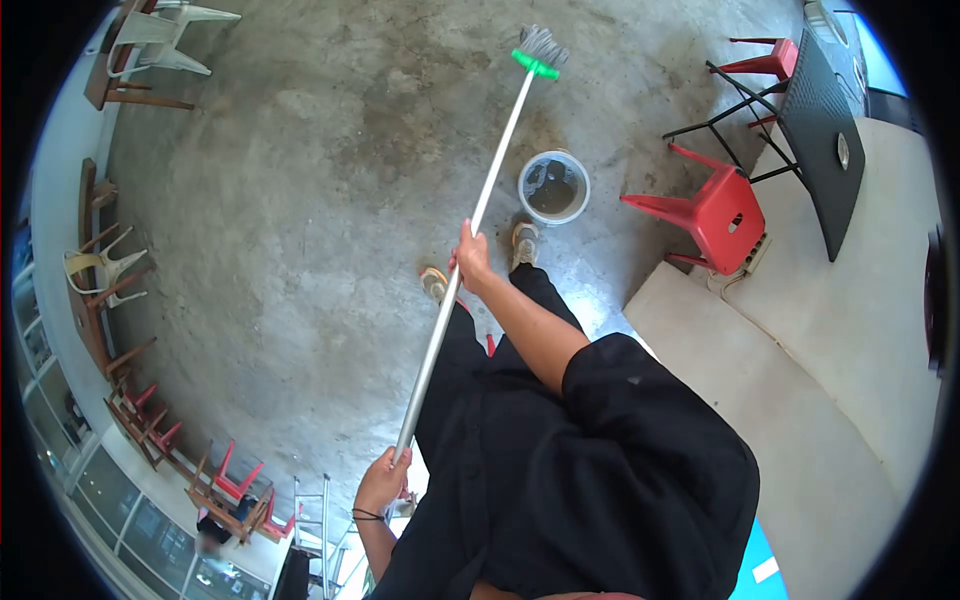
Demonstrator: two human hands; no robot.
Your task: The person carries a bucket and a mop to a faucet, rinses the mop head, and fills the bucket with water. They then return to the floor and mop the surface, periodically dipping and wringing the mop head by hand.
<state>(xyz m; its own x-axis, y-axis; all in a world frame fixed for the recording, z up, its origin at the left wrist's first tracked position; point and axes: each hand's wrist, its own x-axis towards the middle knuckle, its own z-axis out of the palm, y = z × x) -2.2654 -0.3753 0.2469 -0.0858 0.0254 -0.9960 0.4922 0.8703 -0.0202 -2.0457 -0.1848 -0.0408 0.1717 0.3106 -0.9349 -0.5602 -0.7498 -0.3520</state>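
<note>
A mop with a silver handle [432,352], a green clamp [535,65] and a grey string head [543,43] slants across the view. My right hand [471,258] is wrapped round the middle of the handle. Lower down, my left hand [383,483], with a dark band at the wrist, grips the handle near its end. The mop head rests on the concrete floor [300,200], beyond a round bucket [587,190] of murky water. That bucket stands just ahead of my right shoe [524,243], to the right of the handle.
Red stools [728,220] and a black folding table [820,130] stand at the right beside a raised pale ledge [800,330]. White chairs [165,40] and wooden tables [90,310] line the left wall. A ladder [311,520] and a seated person [215,530] are at the lower left.
</note>
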